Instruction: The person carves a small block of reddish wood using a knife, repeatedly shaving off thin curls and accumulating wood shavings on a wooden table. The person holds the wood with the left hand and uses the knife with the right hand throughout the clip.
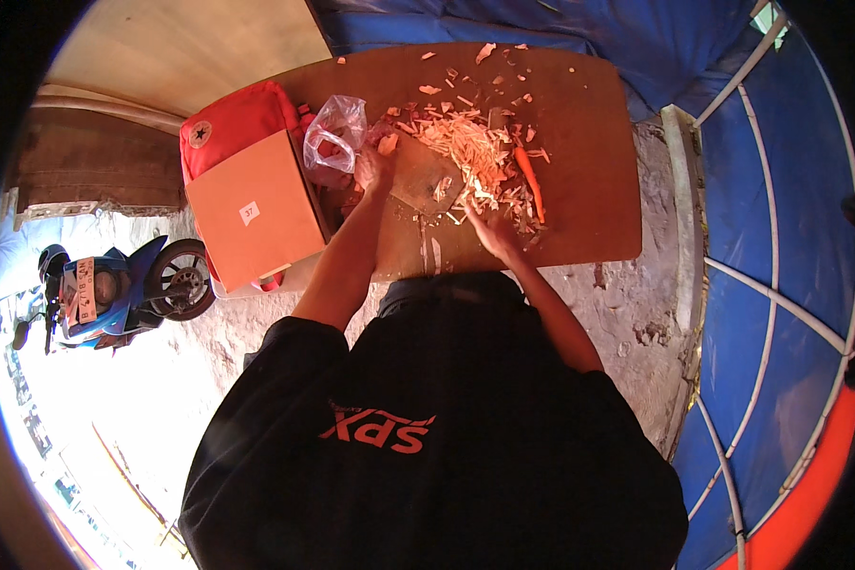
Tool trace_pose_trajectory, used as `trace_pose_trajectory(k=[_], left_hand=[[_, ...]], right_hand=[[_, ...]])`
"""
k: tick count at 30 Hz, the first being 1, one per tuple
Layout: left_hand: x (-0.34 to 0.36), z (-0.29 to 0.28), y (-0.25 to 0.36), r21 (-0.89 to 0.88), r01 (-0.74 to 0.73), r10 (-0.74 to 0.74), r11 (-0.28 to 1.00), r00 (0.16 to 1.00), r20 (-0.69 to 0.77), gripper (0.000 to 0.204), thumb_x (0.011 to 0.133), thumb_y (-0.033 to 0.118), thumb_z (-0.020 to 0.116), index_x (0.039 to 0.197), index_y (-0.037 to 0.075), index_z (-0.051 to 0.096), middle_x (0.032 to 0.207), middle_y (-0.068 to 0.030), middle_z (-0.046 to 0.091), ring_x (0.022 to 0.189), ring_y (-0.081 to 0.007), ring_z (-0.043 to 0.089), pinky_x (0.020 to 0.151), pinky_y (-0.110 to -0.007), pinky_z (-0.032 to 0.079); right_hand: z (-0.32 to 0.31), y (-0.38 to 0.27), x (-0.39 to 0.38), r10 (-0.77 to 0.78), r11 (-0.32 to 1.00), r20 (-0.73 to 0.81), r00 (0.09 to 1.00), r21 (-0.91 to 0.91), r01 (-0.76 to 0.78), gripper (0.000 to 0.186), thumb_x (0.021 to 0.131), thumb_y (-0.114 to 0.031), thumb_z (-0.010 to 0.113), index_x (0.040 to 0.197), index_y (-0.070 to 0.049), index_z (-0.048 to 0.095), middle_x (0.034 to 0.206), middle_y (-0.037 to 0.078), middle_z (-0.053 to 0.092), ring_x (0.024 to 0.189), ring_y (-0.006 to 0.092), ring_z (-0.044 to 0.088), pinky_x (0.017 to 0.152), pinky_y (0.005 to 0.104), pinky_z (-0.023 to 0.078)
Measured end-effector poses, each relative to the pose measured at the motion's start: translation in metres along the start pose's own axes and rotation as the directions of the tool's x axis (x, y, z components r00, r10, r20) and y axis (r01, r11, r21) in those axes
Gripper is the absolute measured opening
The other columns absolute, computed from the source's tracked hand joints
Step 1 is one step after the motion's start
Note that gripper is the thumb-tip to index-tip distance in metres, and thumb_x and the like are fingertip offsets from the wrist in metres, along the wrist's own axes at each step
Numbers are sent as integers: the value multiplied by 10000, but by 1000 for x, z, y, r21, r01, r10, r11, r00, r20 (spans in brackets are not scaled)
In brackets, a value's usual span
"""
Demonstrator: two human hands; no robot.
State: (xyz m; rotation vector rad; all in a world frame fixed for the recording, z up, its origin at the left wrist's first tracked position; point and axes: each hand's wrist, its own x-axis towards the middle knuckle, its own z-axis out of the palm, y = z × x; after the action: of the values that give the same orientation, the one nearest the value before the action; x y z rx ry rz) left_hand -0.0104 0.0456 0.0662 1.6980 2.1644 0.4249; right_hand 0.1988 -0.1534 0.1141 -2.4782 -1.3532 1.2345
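Note:
My left hand (376, 173) is at the left edge of a small brown cutting board (420, 169), beside a clear plastic bag (336, 133). Its fingers look curled, and a pale orange chunk (388, 144) shows at their tips; what they grip is unclear. My right hand (490, 231) reaches in from the near edge with fingers stretched out, touching the lower side of a heap of thin pale shreds (480, 152). A few scraps (442, 187) lie on the board. Right of the heap rests a long, narrow orange-red thing (530, 180), its kind unclear.
The brown table (589, 171) has scattered peelings (485, 53) toward its far edge. A cardboard box (256, 211) and a red bag (242, 123) stand at the left. Blue tarpaulin (760, 218) on pale poles hangs right; a blue motorbike (109, 290) is parked left.

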Motion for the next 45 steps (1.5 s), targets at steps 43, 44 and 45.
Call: trace_pose_trajectory(k=[43, 44, 45], left_hand=[[-39, 45, -27, -854, 473, -28, 219, 877, 479, 308, 762, 171, 697, 988, -19, 608, 832, -186, 657, 660, -261, 663, 592, -379, 563], [-45, 46, -25, -842, 510, -103, 173, 860, 500, 289, 774, 166, 691, 983, -17, 611, 825, -182, 659, 646, -264, 660, 590, -386, 566], [-51, 44, -24, -804, 582, -200, 123, 808, 554, 270, 785, 160, 684, 979, -15, 615, 818, -177, 661, 633, -268, 657, 588, -394, 569]], right_hand=[[38, 32, 5, -339, 864, -55, 939, 376, 334, 705, 843, -714, 415, 496, -102, 427, 440, -4, 417, 376, 126, 442, 388, 293, 358], [37, 31, 5, -355, 854, -54, 933, 388, 347, 702, 843, -715, 416, 497, -103, 426, 443, -5, 419, 376, 123, 441, 389, 291, 357], [36, 29, 4, -381, 836, -55, 923, 406, 370, 700, 843, -715, 418, 499, -104, 424, 446, -4, 420, 377, 121, 439, 390, 289, 357]])
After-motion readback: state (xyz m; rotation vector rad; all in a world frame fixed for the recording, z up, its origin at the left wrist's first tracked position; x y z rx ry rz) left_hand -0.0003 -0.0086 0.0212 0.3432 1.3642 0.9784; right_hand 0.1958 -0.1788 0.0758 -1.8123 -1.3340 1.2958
